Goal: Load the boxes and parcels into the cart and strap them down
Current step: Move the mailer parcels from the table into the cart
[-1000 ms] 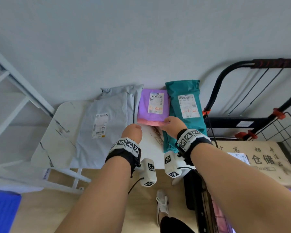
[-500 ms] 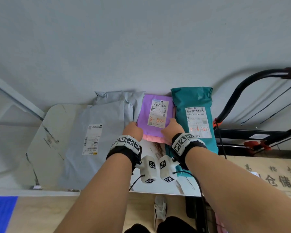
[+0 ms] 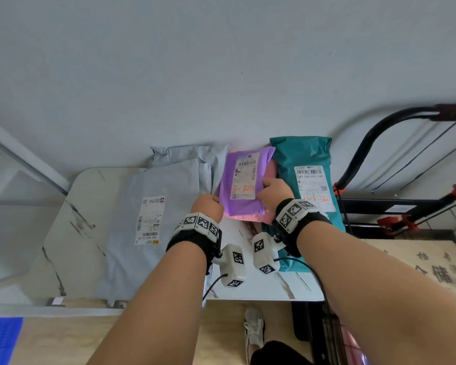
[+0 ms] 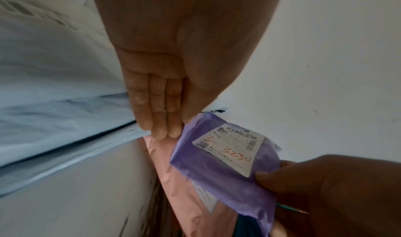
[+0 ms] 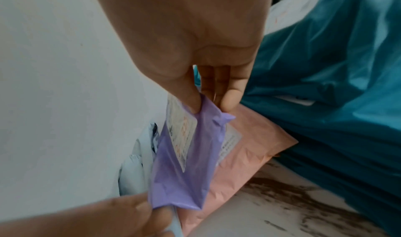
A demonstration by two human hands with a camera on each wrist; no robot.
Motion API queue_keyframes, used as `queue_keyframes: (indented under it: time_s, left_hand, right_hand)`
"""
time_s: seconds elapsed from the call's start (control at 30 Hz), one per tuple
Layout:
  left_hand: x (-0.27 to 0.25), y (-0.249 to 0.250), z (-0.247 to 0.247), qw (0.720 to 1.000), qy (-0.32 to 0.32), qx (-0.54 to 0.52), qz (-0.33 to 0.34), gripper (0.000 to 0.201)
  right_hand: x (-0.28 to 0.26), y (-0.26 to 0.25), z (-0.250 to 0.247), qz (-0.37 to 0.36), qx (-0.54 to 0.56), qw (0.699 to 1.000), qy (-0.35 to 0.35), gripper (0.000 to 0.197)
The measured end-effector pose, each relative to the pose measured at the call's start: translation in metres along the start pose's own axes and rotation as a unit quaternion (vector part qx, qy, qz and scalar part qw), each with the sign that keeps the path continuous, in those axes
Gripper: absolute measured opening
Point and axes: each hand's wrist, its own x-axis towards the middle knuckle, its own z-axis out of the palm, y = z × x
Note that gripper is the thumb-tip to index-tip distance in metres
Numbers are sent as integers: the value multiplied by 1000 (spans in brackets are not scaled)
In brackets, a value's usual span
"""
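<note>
A purple parcel (image 3: pixel 241 204) with a white label is lifted off a pink parcel (image 3: pixel 250 218) at the back of the marble table (image 3: pixel 71 233). My left hand (image 3: pixel 213 204) pinches its left edge between thumb and fingers (image 4: pixel 160 120). My right hand (image 3: pixel 267 185) pinches its right edge (image 5: pixel 208 103). In the right wrist view the purple parcel (image 5: pixel 184 177) hangs slack between both hands. A teal parcel (image 3: pixel 306 154) lies to the right and a large grey parcel (image 3: pixel 153 185) to the left.
The black cart handle (image 3: pixel 374 135) rises at the right, with orange clips and cords. A cardboard box (image 3: pixel 419 262) with printed characters sits in the cart. A wall stands right behind the parcels. A white frame (image 3: pixel 24 164) is at the left.
Both hands have moved from the purple parcel's near edge to its sides and raised it off the pink parcel, which now shows beneath and beside it.
</note>
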Motion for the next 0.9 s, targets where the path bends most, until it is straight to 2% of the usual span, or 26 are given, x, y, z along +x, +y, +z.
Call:
queue_keyframes:
  time_s: [0.07, 0.13, 0.37, 0.57, 0.63, 0.83, 0.9]
  left_hand:
    - [-4, -5, 0, 999, -14, -36, 3, 17]
    - [-10, -10, 2, 999, -9, -46, 3, 20]
    - [-74, -9, -11, 997, 1, 6, 74, 21]
    - [-122, -1, 2, 992, 23, 2, 121, 15]
    - [-132, 2, 13, 991, 27, 13, 132, 21]
    - [-157, 15, 51, 986, -39, 8, 163, 10]
    - [-164, 24, 68, 986, -71, 3, 153, 5]
  right_hand:
    - [-10, 1, -7, -5, -3, 1000, 15, 31]
    - [-25, 1, -13, -5, 2, 1000, 27, 26]
    - [-86, 13, -28, -22, 46, 995, 83, 29]
    - [-147, 48, -33, 8, 70, 991, 113, 31]
    - [-162, 64, -37, 23, 72, 989, 126, 28]
    - [-195, 116, -62, 96, 37, 982, 160, 29]
    - [-205, 135, -74, 114, 32, 980, 162, 29]
